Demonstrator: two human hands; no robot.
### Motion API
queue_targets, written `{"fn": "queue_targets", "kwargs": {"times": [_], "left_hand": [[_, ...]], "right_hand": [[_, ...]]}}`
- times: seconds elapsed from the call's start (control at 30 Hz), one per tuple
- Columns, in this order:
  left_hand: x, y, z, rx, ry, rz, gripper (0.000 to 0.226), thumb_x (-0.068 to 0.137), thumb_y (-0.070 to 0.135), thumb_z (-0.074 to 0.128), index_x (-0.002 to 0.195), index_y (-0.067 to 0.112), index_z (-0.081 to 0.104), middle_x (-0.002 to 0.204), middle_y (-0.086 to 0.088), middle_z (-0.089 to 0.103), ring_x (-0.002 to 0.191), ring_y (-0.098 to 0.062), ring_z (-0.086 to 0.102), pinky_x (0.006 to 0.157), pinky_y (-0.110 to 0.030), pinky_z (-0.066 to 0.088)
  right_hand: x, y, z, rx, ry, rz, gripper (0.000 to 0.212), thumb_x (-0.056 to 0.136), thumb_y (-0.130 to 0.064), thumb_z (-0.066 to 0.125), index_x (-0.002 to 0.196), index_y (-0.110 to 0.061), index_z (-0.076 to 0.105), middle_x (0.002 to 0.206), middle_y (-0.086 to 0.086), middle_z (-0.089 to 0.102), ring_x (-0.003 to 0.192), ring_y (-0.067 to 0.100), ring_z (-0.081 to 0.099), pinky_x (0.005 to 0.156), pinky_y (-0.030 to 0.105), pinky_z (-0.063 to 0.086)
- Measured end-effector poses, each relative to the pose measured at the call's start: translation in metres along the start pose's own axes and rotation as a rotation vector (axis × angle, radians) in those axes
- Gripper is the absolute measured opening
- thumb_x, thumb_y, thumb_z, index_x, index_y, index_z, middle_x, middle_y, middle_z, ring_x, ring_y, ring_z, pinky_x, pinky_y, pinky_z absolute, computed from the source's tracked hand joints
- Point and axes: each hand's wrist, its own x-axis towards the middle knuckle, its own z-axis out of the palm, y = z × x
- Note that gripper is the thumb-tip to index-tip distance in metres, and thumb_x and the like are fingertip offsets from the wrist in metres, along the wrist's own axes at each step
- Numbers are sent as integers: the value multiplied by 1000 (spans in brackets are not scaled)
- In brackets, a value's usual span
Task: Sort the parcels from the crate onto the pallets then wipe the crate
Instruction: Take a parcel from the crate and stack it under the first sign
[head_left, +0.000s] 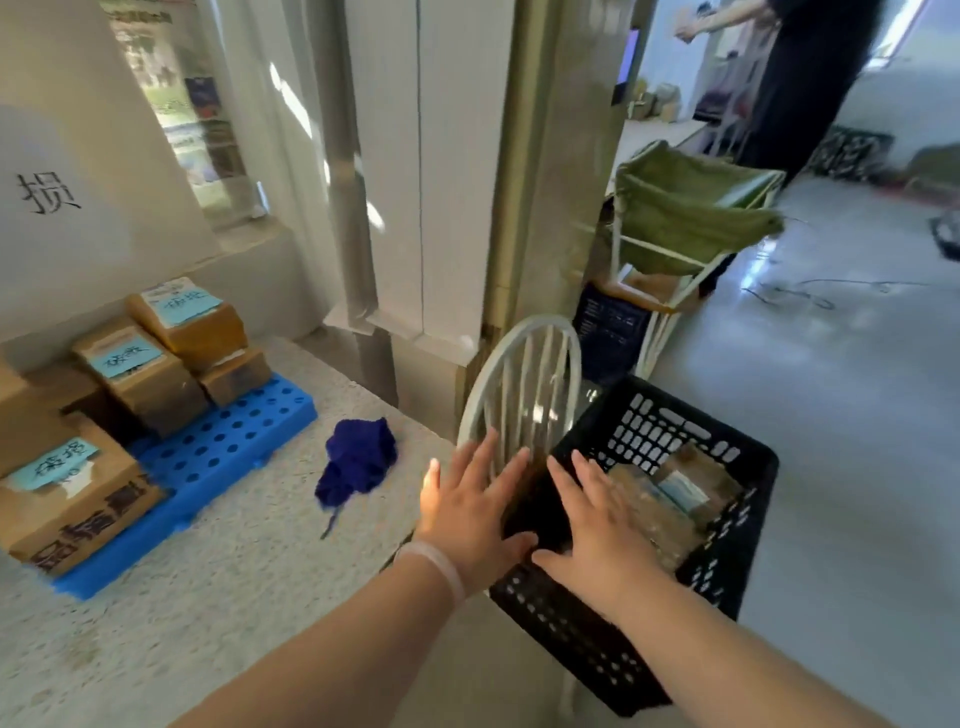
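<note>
Speckled counter (234, 597) on the left holds a blue pallet (223, 452) stacked with labelled parcels (150, 384), and a blue rag (358, 462) sits beside it. The left hand (467, 514) and right hand (602, 530) are both flat with fingers spread, gripping nothing, over the black crate (665, 431). There are loose parcels (670, 499) inside it, and shiny grey floor (831, 467) beyond.

My crate (649, 431) is black with rows of slots. The pallet (234, 447) is bright blue with round holes, its parcels (156, 395) brown with pale blue labels (120, 356); my cloth (358, 462) is deep blue, the counter (218, 582) speckled grey.
</note>
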Motion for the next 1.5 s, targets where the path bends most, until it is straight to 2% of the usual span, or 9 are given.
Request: {"fn": "queue_targets", "kwargs": {"times": [0.27,0.47,0.7,0.93,1.17,1.33,1.5], "left_hand": [[66,114,52,-15,-102,47,88,91,65,47,153,45,-12,164,6,-19,152,-22,-11,123,-51,-1],[91,162,81,-31,-235,8,88,92,64,48,152,46,-14,163,7,-21,151,-21,-15,122,-48,-6],[122,168,105,-31,-329,-53,88,92,62,49,152,46,-13,164,6,-19,152,-22,-13,120,-48,-7],[181,174,125,-96,-404,34,87,92,60,51,152,47,-11,164,9,-16,152,-21,-8,121,-47,-1],[279,181,169,-108,-543,167,84,93,55,53,154,44,-3,165,12,-3,152,-17,-4,122,-45,4],[342,186,219,-135,-583,186,83,92,56,55,155,40,4,165,8,5,151,-20,6,121,-46,13],[374,200,259,-159,-663,184,82,94,51,55,156,39,3,165,8,1,151,-23,6,121,-49,21]], "right_hand": [[-17,146,-25,44,-26,209,108,85,-54,67,154,-37,-14,163,-4,-17,151,21,-8,121,43,4],[-10,214,-28,118,-51,292,108,84,-58,65,156,-31,-10,164,-3,-12,152,21,-4,123,44,9],[2,236,-3,242,-99,359,109,84,-57,65,154,-34,-14,164,-6,-14,152,21,0,123,45,16],[43,255,-2,406,-73,544,106,85,-57,65,156,-32,-9,165,-7,-5,152,20,3,120,47,18],[108,294,10,533,4,780,93,90,-45,64,157,-31,2,164,-7,4,151,21,10,118,47,23],[147,326,38,713,82,970,87,90,-43,65,157,-34,10,162,-2,17,147,23,23,113,52,36],[171,356,65,812,127,1095,81,87,-48,65,152,-37,19,154,2,33,137,27,40,102,52,48]]}}
